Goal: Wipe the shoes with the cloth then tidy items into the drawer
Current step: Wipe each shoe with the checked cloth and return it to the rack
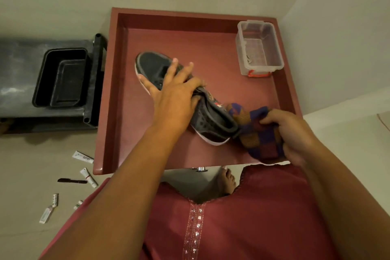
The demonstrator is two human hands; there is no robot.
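A dark grey shoe [213,120] with a white sole lies inside the open red drawer [118,95], toe pointing to the far left. My left hand [175,91] grips it across the laces and upper. My right hand [291,133] is closed on a checked purple, orange and maroon cloth [257,133], which presses against the shoe's heel collar. Only one shoe is in view.
A clear plastic box [258,48] with a red clasp stands in the drawer's far right corner. A black tray [61,78] sits on a black shelf unit to the left. Small tubes [88,177], a black pen [71,181] and packets lie on the floor at left. A bare foot [226,181] is below the drawer.
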